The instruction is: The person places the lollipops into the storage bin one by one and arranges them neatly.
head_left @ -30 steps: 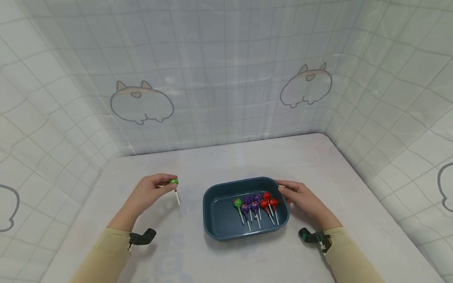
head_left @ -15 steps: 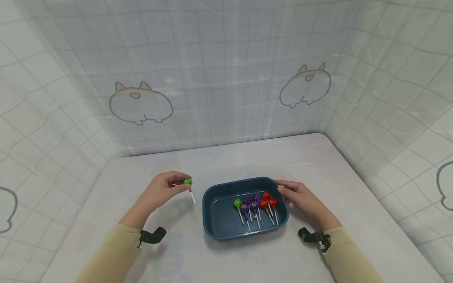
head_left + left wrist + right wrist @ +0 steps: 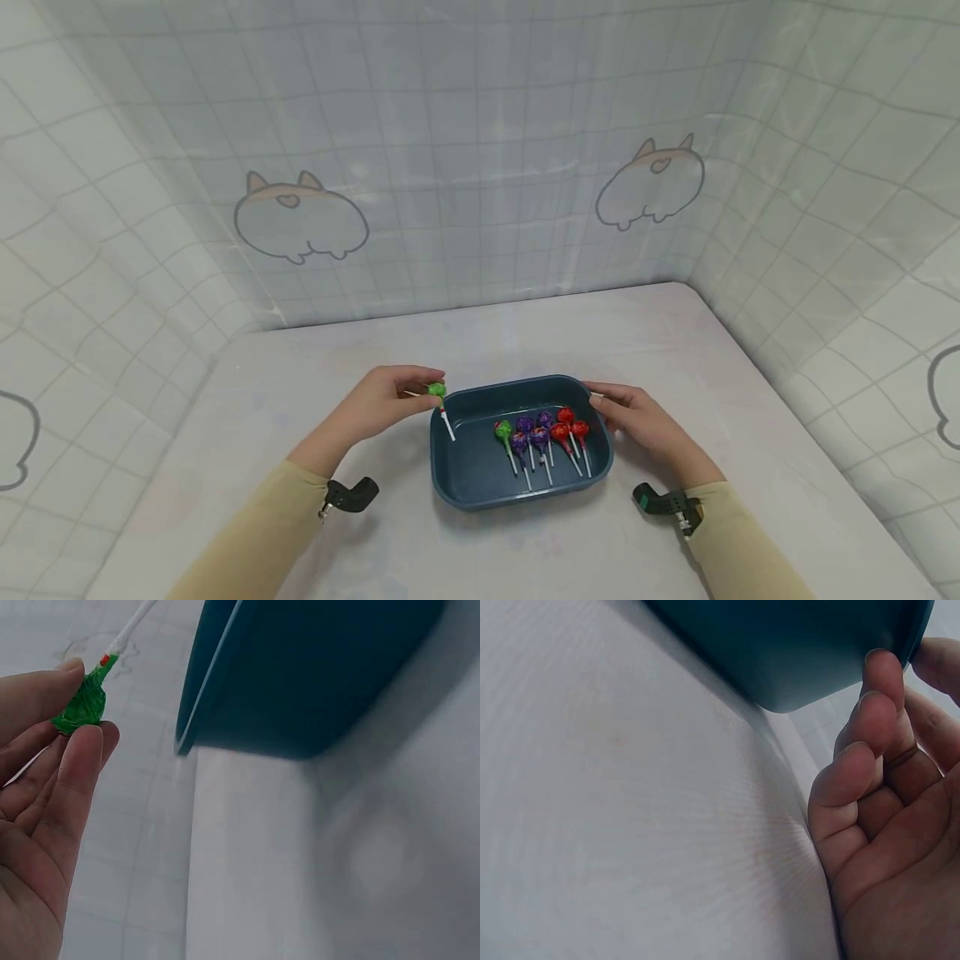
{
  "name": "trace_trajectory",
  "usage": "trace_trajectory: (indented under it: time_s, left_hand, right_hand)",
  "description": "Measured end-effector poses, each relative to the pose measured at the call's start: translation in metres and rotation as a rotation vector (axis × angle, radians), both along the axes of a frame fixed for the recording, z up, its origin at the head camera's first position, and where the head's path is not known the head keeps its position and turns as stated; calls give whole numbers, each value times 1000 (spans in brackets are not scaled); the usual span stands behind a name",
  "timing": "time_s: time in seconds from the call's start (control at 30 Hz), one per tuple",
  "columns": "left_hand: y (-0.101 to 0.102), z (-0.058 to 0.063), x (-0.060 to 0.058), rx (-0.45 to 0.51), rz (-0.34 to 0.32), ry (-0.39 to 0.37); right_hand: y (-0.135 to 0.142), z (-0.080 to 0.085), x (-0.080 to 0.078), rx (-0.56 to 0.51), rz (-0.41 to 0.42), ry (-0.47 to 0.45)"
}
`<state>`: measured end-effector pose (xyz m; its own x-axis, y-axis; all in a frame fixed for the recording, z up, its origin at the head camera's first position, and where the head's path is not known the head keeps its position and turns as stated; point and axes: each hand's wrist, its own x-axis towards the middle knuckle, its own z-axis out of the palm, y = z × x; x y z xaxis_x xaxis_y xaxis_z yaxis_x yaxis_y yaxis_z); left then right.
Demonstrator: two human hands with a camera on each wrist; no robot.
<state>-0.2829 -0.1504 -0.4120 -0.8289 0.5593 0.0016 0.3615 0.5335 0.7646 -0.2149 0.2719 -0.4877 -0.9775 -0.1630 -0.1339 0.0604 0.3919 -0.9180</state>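
Note:
My left hand [image 3: 386, 402] pinches a green-wrapped lollipop [image 3: 437, 390] by its candy head between thumb and fingers. The white stick points down and to the right, above the left end of a dark blue plastic tray [image 3: 457, 479]. In the left wrist view, the green wrapper [image 3: 84, 705] shows between the fingertips, beside the tray's outer wall [image 3: 262, 690]. My right hand [image 3: 637, 417] grips the tray's right rim, with the thumb at the rim and the fingers curled against the outer wall. Inside the tray lie another green lollipop [image 3: 503, 431], several purple lollipops [image 3: 538, 437] and 3 red lollipops [image 3: 560, 432].
The tray stands on a pale table [image 3: 585, 337]. Behind it and along both sides hangs a white grid-patterned sheet [image 3: 465, 208] with cartoon animal drawings. Each wrist wears a black strapped camera [image 3: 352, 495].
My left hand has moved right with the green lollipop, from over the table to the tray's left rim. The right hand and the tray have stayed in place.

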Motion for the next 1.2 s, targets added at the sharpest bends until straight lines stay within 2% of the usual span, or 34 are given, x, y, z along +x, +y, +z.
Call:
trace_trajectory:
  time_s: [0.23,0.47,0.67,0.8,0.97,1.2]
  left_hand:
    - [22,1,4,-36,-98,21]
    - [41,-5,6,-109,-201,73]
    - [55,-11,9,-219,-278,135]
    - [63,-13,13,-269,-330,139]
    - [74,-15,16,-290,-358,103]
    - [86,-24,17,-370,-342,69]
  right_hand:
    - [2,-2,0,-11,8,11]
    - [3,-3,0,-9,8,11]
    - [4,-2,1,-7,8,11]
    - [5,-2,1,-5,15,17]
    - [6,-3,1,1,13,20]
    - [6,-5,0,1,14,16]
